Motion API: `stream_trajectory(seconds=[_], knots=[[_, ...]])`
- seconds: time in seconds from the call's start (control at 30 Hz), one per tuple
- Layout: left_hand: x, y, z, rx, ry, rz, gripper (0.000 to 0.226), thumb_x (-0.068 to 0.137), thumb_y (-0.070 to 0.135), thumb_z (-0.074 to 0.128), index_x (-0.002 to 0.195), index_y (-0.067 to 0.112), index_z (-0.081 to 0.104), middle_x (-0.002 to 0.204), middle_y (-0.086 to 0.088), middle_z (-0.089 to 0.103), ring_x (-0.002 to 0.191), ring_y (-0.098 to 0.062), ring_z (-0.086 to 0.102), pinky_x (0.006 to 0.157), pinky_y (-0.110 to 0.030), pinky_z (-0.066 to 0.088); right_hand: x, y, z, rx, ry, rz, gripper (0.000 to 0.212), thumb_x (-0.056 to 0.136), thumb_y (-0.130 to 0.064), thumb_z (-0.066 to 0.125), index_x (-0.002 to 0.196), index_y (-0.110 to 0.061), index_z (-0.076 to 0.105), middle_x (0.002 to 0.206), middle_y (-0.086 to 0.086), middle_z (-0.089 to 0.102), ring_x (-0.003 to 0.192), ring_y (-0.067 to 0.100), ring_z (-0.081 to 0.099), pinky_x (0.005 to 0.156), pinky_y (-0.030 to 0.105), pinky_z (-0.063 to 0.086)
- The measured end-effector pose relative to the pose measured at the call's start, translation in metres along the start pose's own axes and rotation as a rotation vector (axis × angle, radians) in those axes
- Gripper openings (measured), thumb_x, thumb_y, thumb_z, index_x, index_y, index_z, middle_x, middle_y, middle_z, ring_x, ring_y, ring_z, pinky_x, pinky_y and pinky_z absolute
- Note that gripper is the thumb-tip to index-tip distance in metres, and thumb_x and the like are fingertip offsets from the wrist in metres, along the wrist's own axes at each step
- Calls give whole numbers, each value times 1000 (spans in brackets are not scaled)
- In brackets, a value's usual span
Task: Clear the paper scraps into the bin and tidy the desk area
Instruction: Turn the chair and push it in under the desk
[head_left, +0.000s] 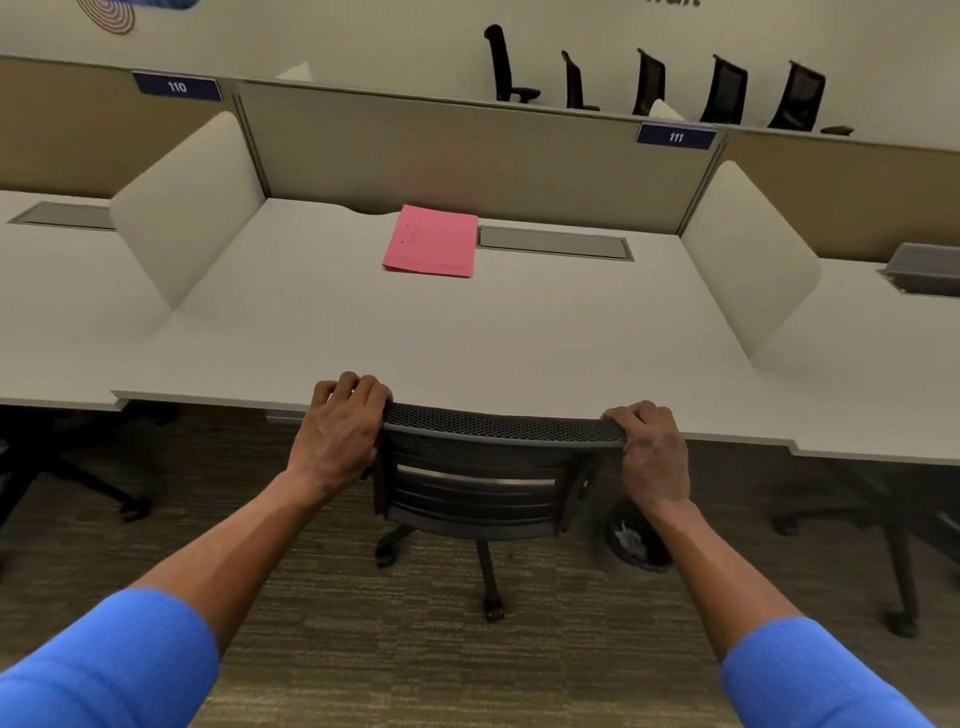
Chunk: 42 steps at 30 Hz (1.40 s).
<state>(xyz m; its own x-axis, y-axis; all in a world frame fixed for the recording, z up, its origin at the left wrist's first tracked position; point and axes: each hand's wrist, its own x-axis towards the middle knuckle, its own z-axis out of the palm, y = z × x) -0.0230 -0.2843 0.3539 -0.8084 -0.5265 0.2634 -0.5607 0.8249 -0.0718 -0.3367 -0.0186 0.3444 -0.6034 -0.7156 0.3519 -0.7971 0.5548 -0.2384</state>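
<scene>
A black mesh office chair (483, 467) stands at the front edge of the white desk (415, 332), its seat tucked under the desktop. My left hand (340, 426) grips the left end of the chair's top rail and my right hand (652, 452) grips the right end. A pink folder (432, 240) lies flat near the back of the desk. On the floor under the desk, behind my right wrist, sits a dark round bin (636, 540) with white paper scraps inside.
White side dividers (192, 208) (748, 260) flank the desk, with a beige back panel and a grey cable hatch (556, 243). Other chair bases stand on the carpet at left (78, 488) and right (893, 545). A grey tray (924, 267) sits on the right neighbouring desk.
</scene>
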Motion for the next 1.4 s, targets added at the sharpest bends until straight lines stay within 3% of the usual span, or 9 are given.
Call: stream_trajectory(seconds=[0.17,0.3,0.43,0.6,0.87,1.4], knots=[[1,2,-2,-10,6,-9,31,89,38,58,114,19,58,111,-3,63,103,-26,58,90,-43,47,4,3,1,-1,-11,-18,31,96,0,57,118,-12,75,107,14,67,102,35,60,75,44,58],[3,3,-2,-3,-16,-26,32,87,30,65,117,19,58,114,-4,64,106,-28,58,91,-44,45,8,4,3,7,-8,-14,38,95,-7,45,118,-14,75,108,13,66,103,34,59,73,45,59],[5,4,-4,-34,-43,-26,36,89,38,57,119,18,58,117,-5,64,109,-28,58,94,-46,46,13,8,8,9,-12,-17,32,96,-2,55,119,-15,74,107,11,65,103,33,58,73,45,59],[11,2,-5,-32,-81,-46,38,87,24,69,122,17,58,120,-6,63,113,-29,56,97,-47,46,18,9,13,10,-13,-33,31,95,1,60,119,-15,73,106,11,64,102,31,57,73,41,57],[21,-3,-5,-31,-105,-63,41,84,20,73,121,20,56,120,-3,61,112,-28,53,95,-47,44,28,3,11,18,-52,-33,29,96,0,62,120,-13,71,110,14,63,105,33,57,75,43,58],[26,-6,0,-27,-81,-56,39,82,16,68,120,20,56,116,-3,63,109,-29,54,94,-47,43,37,0,12,-18,-108,-27,31,91,0,68,119,-12,71,110,14,62,104,34,57,72,38,53]])
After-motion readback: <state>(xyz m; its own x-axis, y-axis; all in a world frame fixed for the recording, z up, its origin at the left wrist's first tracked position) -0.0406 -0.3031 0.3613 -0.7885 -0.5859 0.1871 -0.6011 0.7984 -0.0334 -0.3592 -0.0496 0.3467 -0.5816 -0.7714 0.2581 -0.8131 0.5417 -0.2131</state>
